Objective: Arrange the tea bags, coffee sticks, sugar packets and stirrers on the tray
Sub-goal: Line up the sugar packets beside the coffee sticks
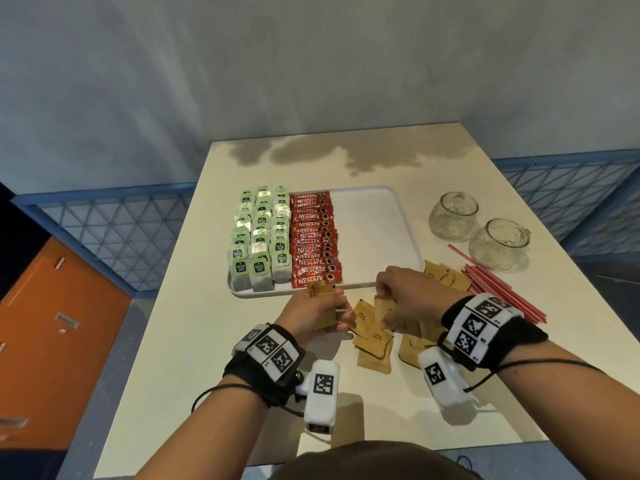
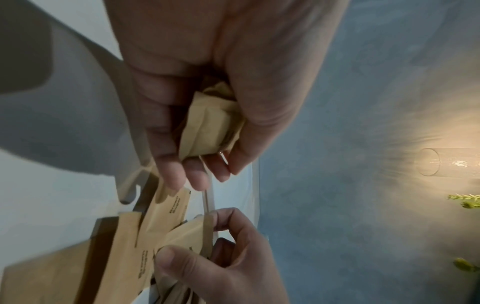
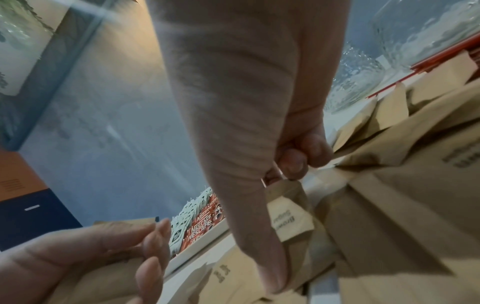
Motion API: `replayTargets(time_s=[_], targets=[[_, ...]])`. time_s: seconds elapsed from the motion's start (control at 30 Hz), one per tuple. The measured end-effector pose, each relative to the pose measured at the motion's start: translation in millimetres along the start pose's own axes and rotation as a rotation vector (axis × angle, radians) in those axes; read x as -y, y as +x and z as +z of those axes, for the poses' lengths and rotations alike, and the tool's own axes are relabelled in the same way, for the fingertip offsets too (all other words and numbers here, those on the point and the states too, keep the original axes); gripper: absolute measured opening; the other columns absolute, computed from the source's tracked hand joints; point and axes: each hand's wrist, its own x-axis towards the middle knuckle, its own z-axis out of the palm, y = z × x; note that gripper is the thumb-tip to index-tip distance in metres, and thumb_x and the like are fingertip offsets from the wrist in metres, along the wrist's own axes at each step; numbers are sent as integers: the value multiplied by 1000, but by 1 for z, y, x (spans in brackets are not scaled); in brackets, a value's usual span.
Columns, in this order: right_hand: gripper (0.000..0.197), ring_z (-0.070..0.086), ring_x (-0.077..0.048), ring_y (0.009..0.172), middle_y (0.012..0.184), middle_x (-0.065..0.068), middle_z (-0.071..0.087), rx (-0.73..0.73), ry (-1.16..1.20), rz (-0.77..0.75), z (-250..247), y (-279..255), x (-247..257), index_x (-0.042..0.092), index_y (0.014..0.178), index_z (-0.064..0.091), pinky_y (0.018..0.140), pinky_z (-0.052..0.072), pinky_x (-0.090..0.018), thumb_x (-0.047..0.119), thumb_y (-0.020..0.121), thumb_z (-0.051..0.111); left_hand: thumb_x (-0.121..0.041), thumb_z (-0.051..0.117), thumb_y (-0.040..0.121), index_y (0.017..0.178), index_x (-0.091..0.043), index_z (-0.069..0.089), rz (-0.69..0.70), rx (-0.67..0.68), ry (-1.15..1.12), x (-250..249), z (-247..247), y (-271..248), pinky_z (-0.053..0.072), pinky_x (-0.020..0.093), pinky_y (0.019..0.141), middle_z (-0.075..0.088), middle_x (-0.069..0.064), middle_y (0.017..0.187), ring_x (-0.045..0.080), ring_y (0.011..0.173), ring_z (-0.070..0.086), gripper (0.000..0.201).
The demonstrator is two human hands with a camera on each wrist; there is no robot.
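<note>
A white tray (image 1: 374, 230) holds rows of green tea bags (image 1: 260, 237) on its left and red coffee sticks (image 1: 315, 241) beside them; its right half is bare. Brown sugar packets (image 1: 372, 336) lie loose on the table in front of the tray. My left hand (image 1: 313, 315) grips a small bundle of sugar packets (image 2: 207, 125) just before the tray's front edge. My right hand (image 1: 398, 299) pinches one sugar packet (image 3: 288, 207) by its top over the pile. Red stirrers (image 1: 498, 289) lie on the table at the right.
Two glass cups (image 1: 453, 214) (image 1: 498, 242) stand right of the tray, behind the stirrers. More sugar packets (image 1: 446, 275) lie by the tray's front right corner. A wall rises behind the table; blue mesh railing runs on both sides.
</note>
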Motion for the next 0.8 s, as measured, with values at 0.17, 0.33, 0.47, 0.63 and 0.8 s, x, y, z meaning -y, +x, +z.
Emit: replayTargets(time_s=[0.17,0.33,0.47,0.63,0.8], targets=[[38,54,-10,81,90,10,59,37,19,3,-1,0,0,27,100,58,64,40,-25,31,72,83,-13,65,92,92,-9,61,0,61,60,-1,1,-3,57,32,64,60,4,70,17,63,60,5],[12,60,-17,88,96,1,67,26,71,-30,-9,-3,2,18,95,70,76,47,-29,27,86,70,-20,61,95,97,-6,59,-3,21,69,-4,1,-4,57,34,64,62,5,67,20,61,61,15],[8,58,-13,88,91,6,65,-40,180,-65,-23,-7,-1,24,91,75,80,47,-32,29,87,71,-27,62,95,102,-7,59,27,-54,56,-2,-3,0,56,43,82,68,5,71,21,66,66,21],[7,58,-11,67,82,-1,71,-255,573,-30,-23,-2,-4,20,91,75,61,43,-21,22,85,75,-5,71,86,104,-5,60,52,-64,58,2,-3,-1,57,43,80,67,13,83,24,67,63,21],[17,53,-8,48,59,4,66,-240,934,33,-17,-1,3,-4,100,67,48,41,-18,8,88,70,-5,69,87,103,-3,63,68,-85,41,1,9,1,52,37,65,66,13,80,24,61,58,17]])
